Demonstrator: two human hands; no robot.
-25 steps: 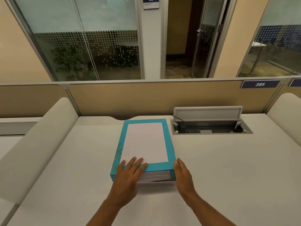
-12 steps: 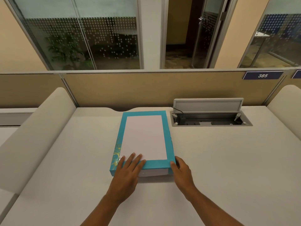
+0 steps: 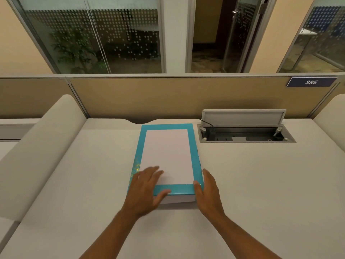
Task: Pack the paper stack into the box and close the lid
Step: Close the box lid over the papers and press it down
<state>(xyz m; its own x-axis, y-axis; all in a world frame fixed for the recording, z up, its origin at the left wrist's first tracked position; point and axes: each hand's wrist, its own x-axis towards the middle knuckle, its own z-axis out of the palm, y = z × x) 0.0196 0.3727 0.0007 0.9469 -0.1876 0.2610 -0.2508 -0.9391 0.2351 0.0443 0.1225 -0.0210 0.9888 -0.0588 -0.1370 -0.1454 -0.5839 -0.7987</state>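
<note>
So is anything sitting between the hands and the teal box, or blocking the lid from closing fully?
Nothing visible does. The left hand lies flat on the lid at its near left corner, and the right hand touches the near right corner. At the near end, white paper shows below the lid's edge.

Teal box (image 3: 196, 161) flat on desk, white-panelled lid (image 3: 167, 156) nearly shut, white paper stack (image 3: 179, 199) showing at near end
</note>
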